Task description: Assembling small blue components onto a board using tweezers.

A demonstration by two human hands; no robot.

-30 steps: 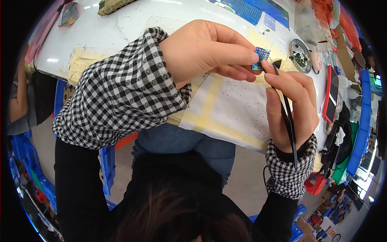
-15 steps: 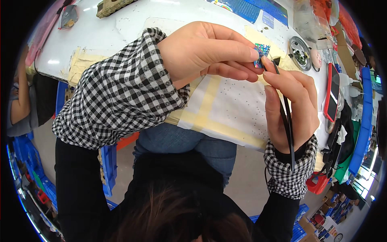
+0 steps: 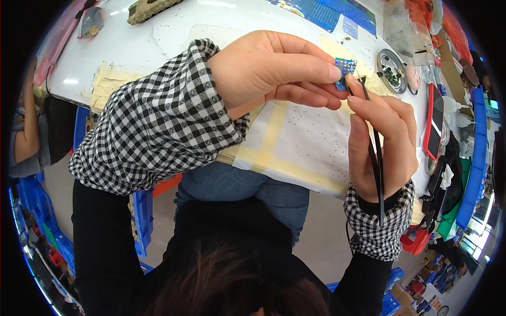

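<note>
Between the thumb and fingers of my left hand (image 3: 274, 66) is a small, shiny blue holographic piece (image 3: 346, 66), possibly a bit of sticker sheet. It is held above the table at the upper right of centre. My right hand (image 3: 389, 129) grips slim black tweezers (image 3: 378, 163), whose long arms run back along the palm to the wrist. The tweezer tips are close beside the piece; whether anything is pinched in them is too small to tell. The right index fingertip is at the lower right edge of the piece.
Under my hands, white paper (image 3: 311, 137) with tiny dark specks is edged with yellow tape. To the right are a round metal dish (image 3: 391, 71) of dark green bits and a red-cased phone (image 3: 434, 121). Blue sheets (image 3: 321, 15) lie behind; another person's arm (image 3: 27, 126) shows at left.
Both hands have shifted very slightly to the right and down. The blue piece has tilted, so more of its face shows. The tweezers remain in my right hand.
</note>
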